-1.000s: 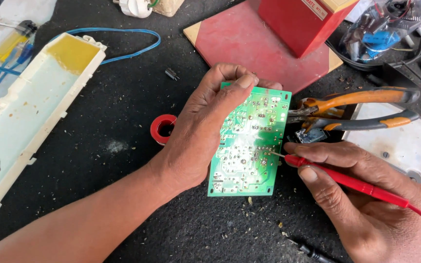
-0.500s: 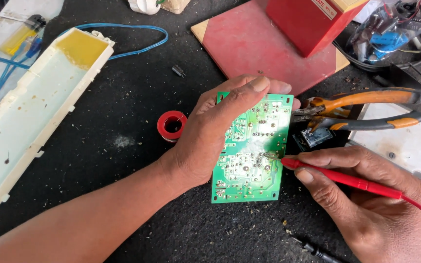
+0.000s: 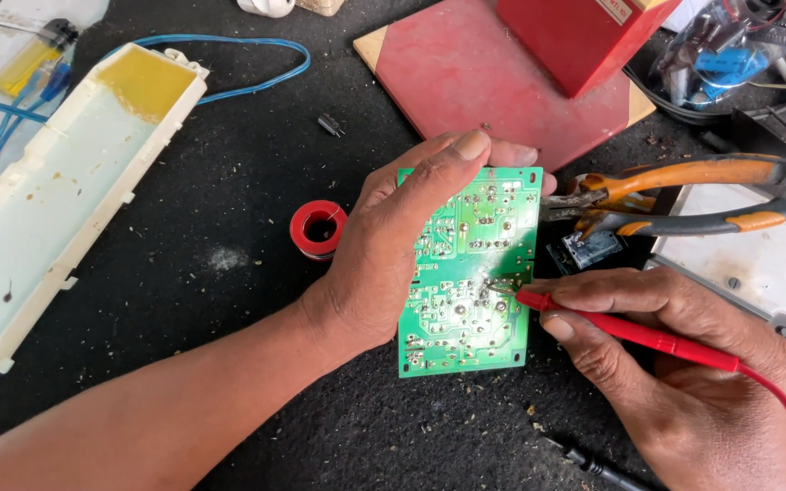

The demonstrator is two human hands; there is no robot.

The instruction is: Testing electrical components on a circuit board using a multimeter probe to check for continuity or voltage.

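My left hand (image 3: 393, 245) grips a green circuit board (image 3: 470, 291) by its left and top edges, solder side up, over the black mat. My right hand (image 3: 684, 382) holds a red probe (image 3: 629, 329) with a red lead, pinched between thumb and fingers. The probe's metal tip touches a solder joint near the board's right edge.
Orange-handled pliers (image 3: 684, 195) lie just right of the board. A red solder spool (image 3: 318, 229) sits to the left. A long white plastic casing (image 3: 56, 200), blue wire (image 3: 256, 82), a red board (image 3: 502, 82) under a red box (image 3: 584, 36), and a black probe (image 3: 593, 465) surround the work spot.
The view has shifted slightly, so the board and hands sit a little lower and further right. The probe tip stays on the board's right side; both grips are unchanged.
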